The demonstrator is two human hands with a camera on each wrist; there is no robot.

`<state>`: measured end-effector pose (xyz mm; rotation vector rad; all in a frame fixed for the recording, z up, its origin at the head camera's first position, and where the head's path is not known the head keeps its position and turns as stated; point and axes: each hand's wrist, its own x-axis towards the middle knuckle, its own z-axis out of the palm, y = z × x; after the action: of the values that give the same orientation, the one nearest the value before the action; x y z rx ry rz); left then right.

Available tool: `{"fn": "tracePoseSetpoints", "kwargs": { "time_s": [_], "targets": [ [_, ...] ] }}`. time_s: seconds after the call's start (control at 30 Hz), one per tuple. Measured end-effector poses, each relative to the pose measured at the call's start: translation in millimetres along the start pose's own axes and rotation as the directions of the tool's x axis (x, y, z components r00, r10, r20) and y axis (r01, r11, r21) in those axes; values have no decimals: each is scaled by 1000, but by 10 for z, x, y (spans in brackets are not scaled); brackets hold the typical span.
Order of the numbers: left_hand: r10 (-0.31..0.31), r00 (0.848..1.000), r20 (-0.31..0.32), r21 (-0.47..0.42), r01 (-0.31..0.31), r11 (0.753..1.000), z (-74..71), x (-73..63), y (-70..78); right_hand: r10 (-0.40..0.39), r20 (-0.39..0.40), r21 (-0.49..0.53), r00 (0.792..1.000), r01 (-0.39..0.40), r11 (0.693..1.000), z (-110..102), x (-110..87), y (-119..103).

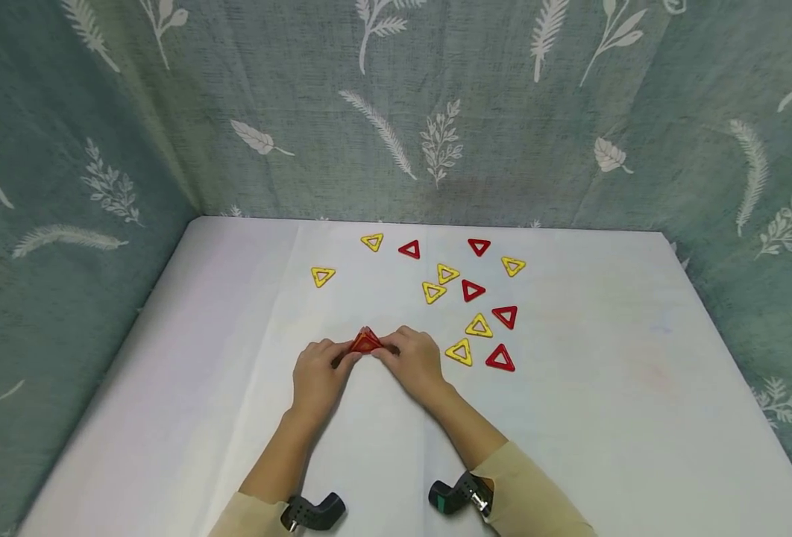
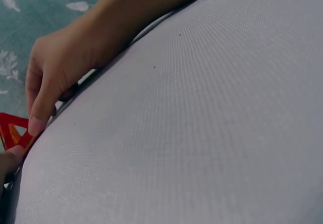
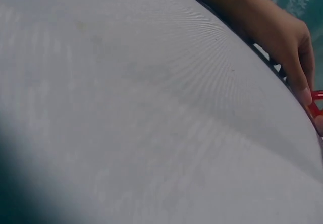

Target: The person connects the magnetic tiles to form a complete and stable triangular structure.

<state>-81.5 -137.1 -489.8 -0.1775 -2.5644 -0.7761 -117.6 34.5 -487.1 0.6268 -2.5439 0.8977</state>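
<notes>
Sleeves (image 1: pixel 533 492) of tan cloth, nearest the camera, enter over the near side of the table (image 1: pixel 604 418); black devices (image 1: pixel 313 513) sit by both wrists.

Grip: left hand (image 1: pixel 317 377) pinches one side of a small peaked red piece (image 1: pixel 365 341) between thumb and forefinger; right hand (image 1: pixel 415 363) pinches the opposite side likewise. Remaining fingers partly hidden; their exact curl cannot be told.

Position: red piece stands on the table between the hands, somewhat nearer the left edge than the right, well short of the far edge.

Step, as judged: red triangles being held together as slanting faces around a peak. Number of faces unclear; fingers cover the sides. Next move appears to call for even, light pressure from both thumbs, base kept flat, so that no face tips out.

Loose stock: seven yellow triangles (image 1: pixel 469 353) and five red triangles (image 1: pixel 500 367), lying flat and scattered between the piece, the far edge and the right half. One yellow lies toward the far left corner; two yellows sit close together, contact uncertain.

Materials: triangles look like glossy plastic, hollow in the middle, with rounded corners and thick rims. Left wrist view shows an orange tint within the red piece, suggesting see-through plastic. Table covering is white and matte, faintly creased, with fine ribbing in both wrist views. Grey-green cloth (image 1: pixel 302 89) with pale leaf prints rises behind the far edge and along both sides.
</notes>
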Motion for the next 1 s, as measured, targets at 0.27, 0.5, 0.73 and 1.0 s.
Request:
{"fn": "tracePoseSetpoints", "kwargs": {
  "time_s": [0.27, 0.5, 0.73, 1.0],
  "targets": [
    [-43, 999, -9, 16, 43, 999, -90, -41, -88, 83, 103, -1, 991, -83, 997, 92, 69, -116],
    [-112, 994, -10, 15, 112, 994, -126, -94, -126, 93, 140, 18, 986, -96, 995, 159, 83, -175],
    [-122, 992, -23, 12, 123, 992, -198, -138, -203, 46, 151, 21, 987, -49, 999, 178, 86, -249],
    [-70, 994, -81, 37, 73, 997, -313, -226, -325, -43, 137, 4, 990, 43, 999, 247, 86, -369]
  ]
}}
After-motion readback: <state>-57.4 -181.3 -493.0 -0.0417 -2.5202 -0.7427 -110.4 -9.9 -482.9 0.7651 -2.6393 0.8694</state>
